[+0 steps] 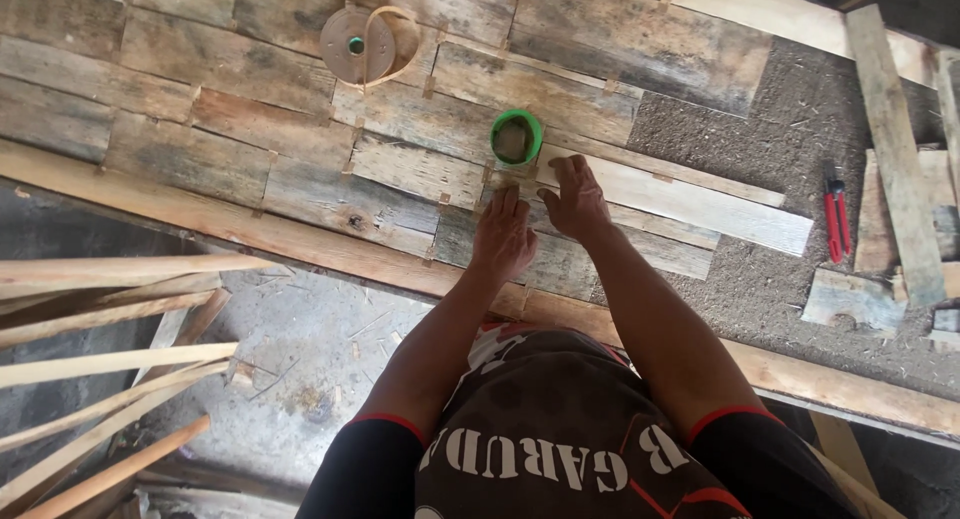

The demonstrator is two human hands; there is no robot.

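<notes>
Weathered boards laid edge to edge form a broad panel (250,129) that fills the upper part of the view, resting on a gritty, sawdust-strewn desk (760,269), with a long pale rail (300,241) running along the panel's near edge. Small tan paper strips bridge many of the seams between the boards. Below the rail lies a grey concrete floor (300,349), and at the far left a bundle of about seven pale wooden slats (100,359) leans into the picture.

Both hands press flat on the boards, near the middle of the panel's near side. The left hand (503,237) lies palm down with its fingers held close together, pointing away from the body; the right hand (573,199) sits just beside it, slightly farther out, fingers spread a little and flat on the wood. Neither grip pinches or holds anything.

One green roll of tape (516,138) stands on the boards just beyond the fingertips, straight ahead of the hands; the right hand is the nearer of the two. The board under the hands runs with its long axis left to right, across the line of the forearms.

One larger brown tape reel (358,45), with a loose tail curling off it, lies farther back and to the left, well apart from both hands. One red-handled tool (835,219) rests on the sawdust at the right, well apart, next to a few loose offcut planks (890,149).
</notes>
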